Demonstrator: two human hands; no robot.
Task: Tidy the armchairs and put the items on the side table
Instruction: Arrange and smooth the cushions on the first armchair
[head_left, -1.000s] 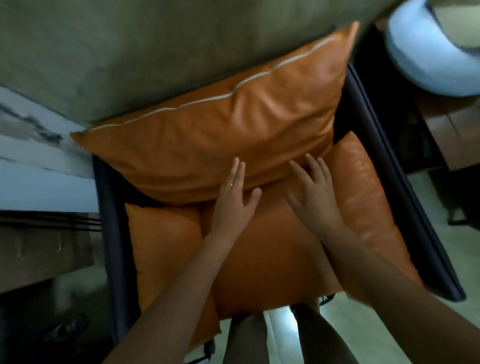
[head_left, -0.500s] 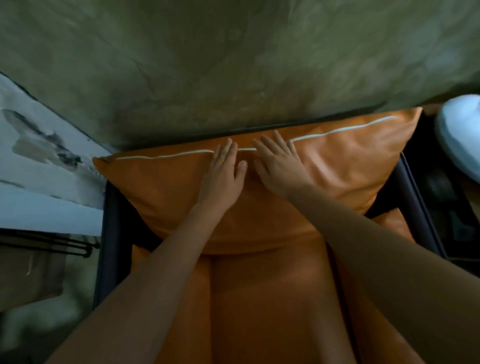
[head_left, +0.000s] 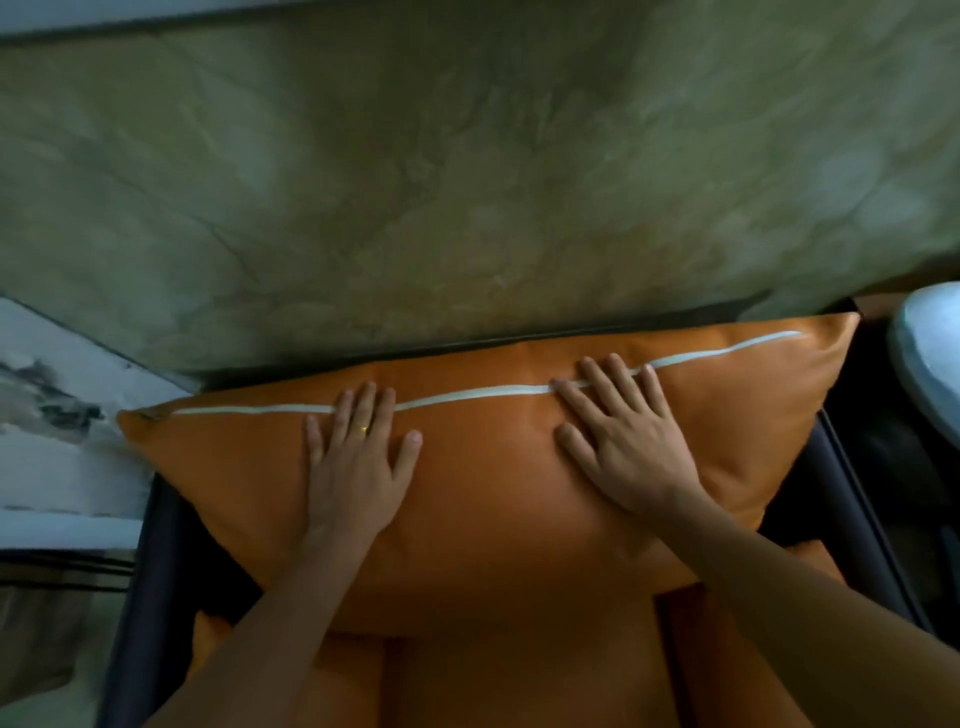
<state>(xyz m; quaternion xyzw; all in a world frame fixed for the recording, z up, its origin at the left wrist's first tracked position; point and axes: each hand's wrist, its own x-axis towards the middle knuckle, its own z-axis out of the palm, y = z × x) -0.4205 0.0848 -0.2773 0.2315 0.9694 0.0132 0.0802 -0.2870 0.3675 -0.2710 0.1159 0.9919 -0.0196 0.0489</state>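
Green marbled wall (head_left: 467, 156) behind; pale ledge (head_left: 57, 467) left; dim light.

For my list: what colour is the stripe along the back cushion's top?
White, a thin stripe on the orange back cushion; the head view shows it.

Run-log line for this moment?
step: tidying | left hand: flat on orange back cushion | right hand: flat on it, fingers across white stripe

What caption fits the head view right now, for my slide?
Left hand and right hand lie flat on the orange cushion in the dark-framed armchair.
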